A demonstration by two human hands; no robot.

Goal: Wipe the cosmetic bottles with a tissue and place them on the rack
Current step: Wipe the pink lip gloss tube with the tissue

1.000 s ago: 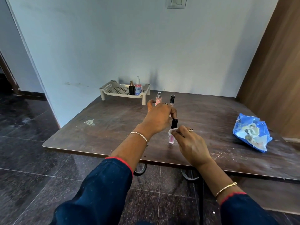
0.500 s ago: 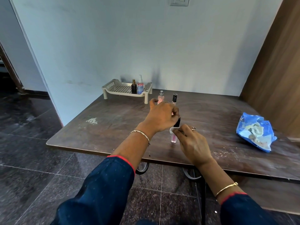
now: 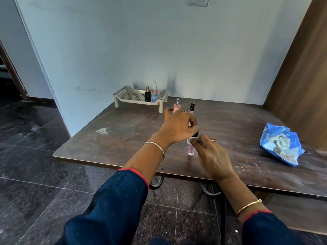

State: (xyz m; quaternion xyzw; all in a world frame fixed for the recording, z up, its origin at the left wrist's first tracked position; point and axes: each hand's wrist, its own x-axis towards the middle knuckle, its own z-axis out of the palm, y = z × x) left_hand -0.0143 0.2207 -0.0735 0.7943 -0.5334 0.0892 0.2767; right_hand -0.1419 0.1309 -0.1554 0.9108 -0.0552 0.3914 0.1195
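A slim pink tube with a black cap (image 3: 191,149) stands upright near the table's front edge. My left hand (image 3: 178,127) grips its black cap from above. My right hand (image 3: 212,156) pinches a small white tissue (image 3: 189,140) against the tube just under the cap. Behind my left hand stand a pink spray bottle (image 3: 177,106) and a black-capped tube (image 3: 192,107). The beige rack (image 3: 123,98) at the back holds a dark bottle (image 3: 148,95) and a clear spray bottle (image 3: 154,93).
A blue tissue packet (image 3: 281,144) lies at the right of the brown table (image 3: 123,135). A wooden panel rises at the right, a pale wall at the back. A white smear marks the table's left side. Dark tiled floor lies below.
The view has drifted slightly. My right hand with the tissue has shifted a little up the tube toward the cap; my left hand keeps its grip on the cap.
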